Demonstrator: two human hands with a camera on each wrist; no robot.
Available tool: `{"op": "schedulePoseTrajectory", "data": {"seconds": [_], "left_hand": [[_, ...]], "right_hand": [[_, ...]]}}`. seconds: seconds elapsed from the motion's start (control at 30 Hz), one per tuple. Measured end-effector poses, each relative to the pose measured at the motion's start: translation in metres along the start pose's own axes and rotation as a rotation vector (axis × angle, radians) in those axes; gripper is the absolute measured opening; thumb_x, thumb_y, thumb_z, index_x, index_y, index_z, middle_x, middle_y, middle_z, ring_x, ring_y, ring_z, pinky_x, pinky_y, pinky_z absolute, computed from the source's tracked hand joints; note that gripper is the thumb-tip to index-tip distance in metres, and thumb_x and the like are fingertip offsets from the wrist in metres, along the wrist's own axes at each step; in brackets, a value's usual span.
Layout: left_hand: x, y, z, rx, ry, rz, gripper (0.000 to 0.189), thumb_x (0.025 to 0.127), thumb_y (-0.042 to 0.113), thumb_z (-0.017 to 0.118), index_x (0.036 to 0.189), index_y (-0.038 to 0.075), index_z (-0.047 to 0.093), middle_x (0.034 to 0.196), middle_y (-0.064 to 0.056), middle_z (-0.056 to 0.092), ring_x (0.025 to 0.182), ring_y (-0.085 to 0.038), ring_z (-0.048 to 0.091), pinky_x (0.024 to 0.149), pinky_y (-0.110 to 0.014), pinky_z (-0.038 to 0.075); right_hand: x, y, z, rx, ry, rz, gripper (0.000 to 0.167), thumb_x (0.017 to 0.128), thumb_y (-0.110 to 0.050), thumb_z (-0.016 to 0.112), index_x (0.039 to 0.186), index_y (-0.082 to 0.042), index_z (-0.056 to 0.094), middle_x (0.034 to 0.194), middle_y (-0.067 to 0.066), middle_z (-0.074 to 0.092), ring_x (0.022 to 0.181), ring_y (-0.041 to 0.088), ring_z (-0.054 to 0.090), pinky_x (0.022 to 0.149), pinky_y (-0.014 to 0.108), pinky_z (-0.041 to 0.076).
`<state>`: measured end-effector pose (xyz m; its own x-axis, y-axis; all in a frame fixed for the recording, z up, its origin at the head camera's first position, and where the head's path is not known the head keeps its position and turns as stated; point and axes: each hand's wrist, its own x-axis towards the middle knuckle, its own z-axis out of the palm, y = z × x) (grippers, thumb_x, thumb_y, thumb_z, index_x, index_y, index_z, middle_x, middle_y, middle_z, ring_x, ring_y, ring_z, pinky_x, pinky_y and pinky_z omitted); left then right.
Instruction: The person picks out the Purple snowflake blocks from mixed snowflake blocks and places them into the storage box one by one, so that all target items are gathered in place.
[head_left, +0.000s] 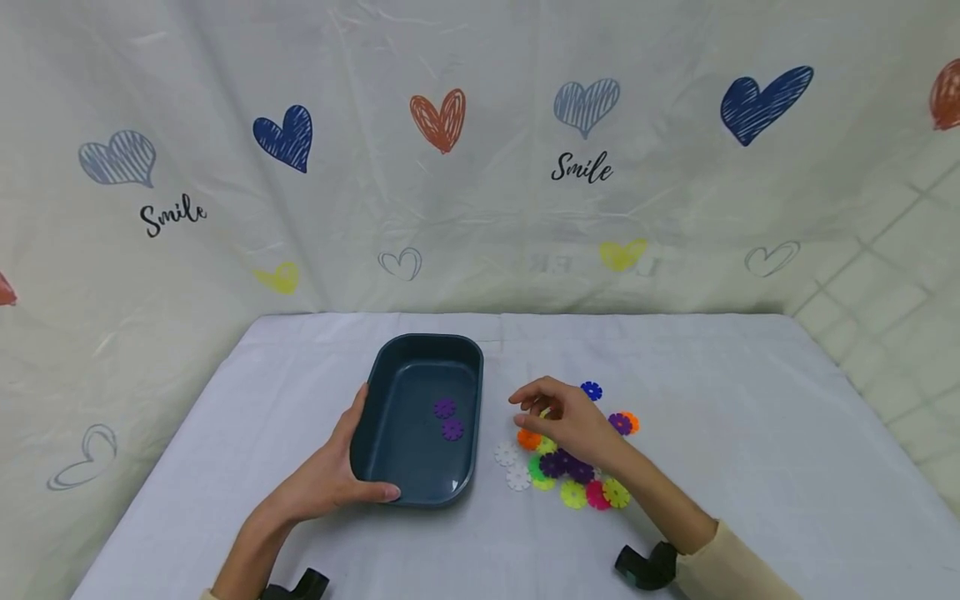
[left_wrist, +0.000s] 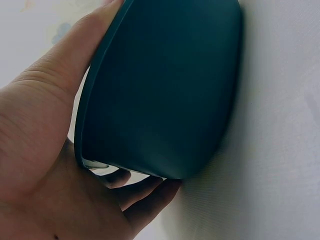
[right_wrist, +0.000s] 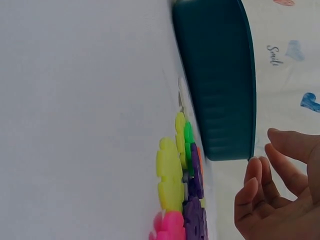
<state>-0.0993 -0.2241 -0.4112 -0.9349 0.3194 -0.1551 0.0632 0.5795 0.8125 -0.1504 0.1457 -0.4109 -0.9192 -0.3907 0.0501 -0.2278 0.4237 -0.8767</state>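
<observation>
My left hand (head_left: 326,475) grips the near left corner of a dark teal tray (head_left: 397,433), its thumb (head_left: 378,492) over the near rim and its fingers along the left side. Two purple snowflake discs (head_left: 452,429) lie inside, toward the tray's right side. The left wrist view shows the tray's outer wall (left_wrist: 160,90) close up. To the right of the tray, my right hand (head_left: 570,417) hovers over a pile of plastic snowflake discs (head_left: 577,468). Its fingers are loosely bent, and the right wrist view shows nothing between thumb and fingertips (right_wrist: 253,165).
White discs (head_left: 517,477) lie between tray and pile. Yellow discs (head_left: 573,495) and a pink disc (head_left: 597,496) are at its near edge; a blue disc (head_left: 591,390) lies beyond the right hand. A white cloth (head_left: 750,433) covers the table, with a heart-printed curtain (head_left: 495,208) behind.
</observation>
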Motion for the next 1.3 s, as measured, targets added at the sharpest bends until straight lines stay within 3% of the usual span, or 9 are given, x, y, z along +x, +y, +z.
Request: {"op": "schedulePoseTrajectory", "data": {"seconds": [0.27, 0.53, 1.3], "left_hand": [[0.001, 0.000, 0.000, 0.004, 0.001, 0.007, 0.143, 0.076, 0.032, 0.093, 0.165, 0.035, -0.019, 0.176, -0.016, -0.006, 0.159, -0.047, 0.012, 0.115, -0.076, 0.029], [0.001, -0.001, 0.000, -0.007, -0.001, 0.001, 0.142, 0.076, 0.032, 0.093, 0.165, 0.036, -0.018, 0.177, -0.015, -0.007, 0.160, -0.046, 0.011, 0.116, -0.075, 0.028], [0.001, -0.003, 0.000, -0.014, -0.002, -0.004, 0.143, 0.076, 0.032, 0.093, 0.164, 0.036, -0.019, 0.177, -0.013, -0.008, 0.161, -0.046, 0.007, 0.117, -0.075, 0.027]], "right_hand": [[-0.006, 0.008, -0.004, -0.008, -0.024, 0.004, 0.029, 0.096, -0.024, 0.075, 0.121, -0.009, 0.072, 0.115, 0.012, 0.072, 0.096, 0.018, 0.064, 0.079, 0.023, 0.055], [-0.012, 0.014, -0.009, -0.024, -0.044, 0.025, 0.027, 0.096, -0.025, 0.076, 0.118, -0.010, 0.073, 0.098, 0.003, 0.069, 0.086, 0.018, 0.063, 0.072, 0.021, 0.054], [-0.024, 0.019, -0.025, -0.104, -0.141, -0.005, 0.027, 0.088, -0.019, 0.084, 0.113, -0.015, 0.074, 0.101, 0.006, 0.070, 0.092, 0.018, 0.062, 0.074, 0.022, 0.052]]}}
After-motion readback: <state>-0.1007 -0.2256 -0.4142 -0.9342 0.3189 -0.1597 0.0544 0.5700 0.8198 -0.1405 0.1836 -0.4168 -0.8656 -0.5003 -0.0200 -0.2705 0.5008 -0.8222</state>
